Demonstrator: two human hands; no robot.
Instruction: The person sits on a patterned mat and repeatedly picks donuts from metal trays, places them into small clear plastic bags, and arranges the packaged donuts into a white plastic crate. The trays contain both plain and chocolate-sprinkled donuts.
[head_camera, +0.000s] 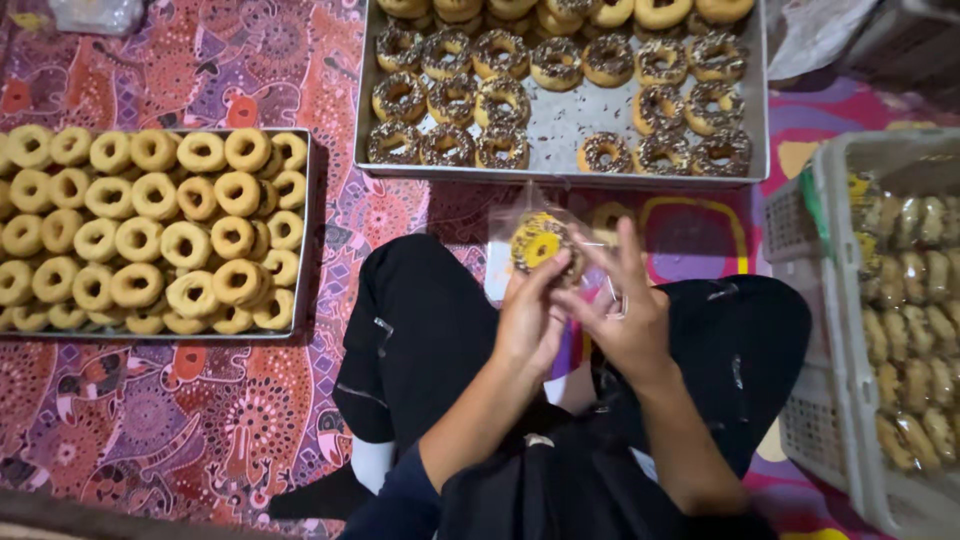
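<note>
While you sit cross-legged on the patterned floor mat (200, 420), your left hand (528, 322) and right hand (625, 325) pinch a clear plastic bag (520, 215) around one sprinkle-topped yellow doughnut (541, 243), above your knees: light, soft, smearable; grip edges.

Even, fairly bright indoor light falls from above, with soft shadows beside the tray (335, 240) edges. The metal tray (560, 120) of sprinkled donuts shows a dull sheen. The hands (585, 310) are slightly motion-blurred. The crate (830, 300) at the right edge bows with wide-angle distortion.
</note>
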